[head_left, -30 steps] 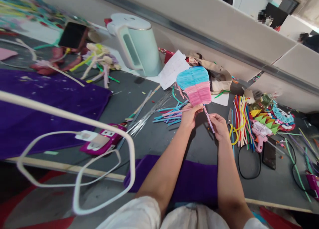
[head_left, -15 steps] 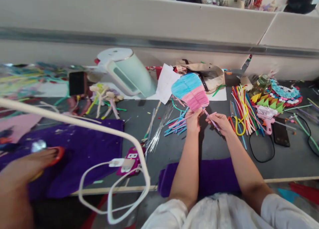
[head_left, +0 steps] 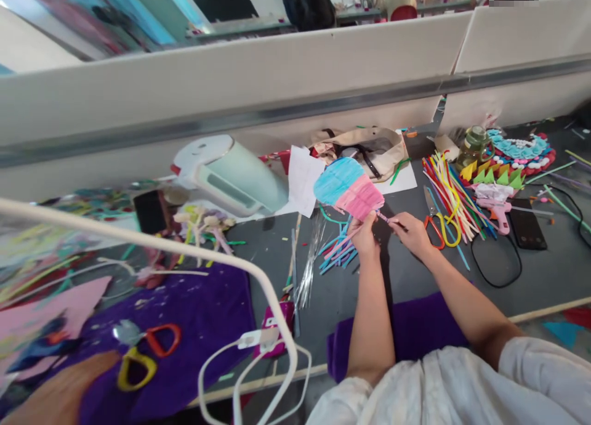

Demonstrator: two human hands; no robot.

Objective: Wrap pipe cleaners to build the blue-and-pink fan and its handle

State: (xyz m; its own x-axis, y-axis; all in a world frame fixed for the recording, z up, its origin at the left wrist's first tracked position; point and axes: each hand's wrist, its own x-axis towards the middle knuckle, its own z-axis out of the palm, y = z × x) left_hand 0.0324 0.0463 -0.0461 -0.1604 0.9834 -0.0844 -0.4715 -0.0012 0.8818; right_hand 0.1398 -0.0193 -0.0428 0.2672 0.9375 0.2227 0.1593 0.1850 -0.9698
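A flat rounded piece made of blue and pink pipe cleaners [head_left: 349,188] is pinched at its lower end by my left hand [head_left: 368,235]. From that end a thin pink and purple twisted pipe-cleaner stem [head_left: 383,217] runs toward my right hand [head_left: 413,234], whose closed fingers grip it. Under and beside my left hand lie short blue and pink pipe-cleaner pieces [head_left: 339,252]. Scissors with red and yellow handles [head_left: 444,229] rest just right of my right hand, by a bundle of colored pipe cleaners [head_left: 455,194].
A pale green kettle [head_left: 244,172] and beige bag [head_left: 388,154] stand behind. A pink glue gun [head_left: 498,209] and black phone [head_left: 529,225] lie right. At left, a white cable [head_left: 207,246] crosses above purple cloth [head_left: 207,314], near other scissors [head_left: 138,351] and another person's hand [head_left: 78,382].
The view has tilted and shifted. At left, the other person's hand has drawn away from the scissors, now lying on the cloth. My right hand's fingers have closed further around the stem.
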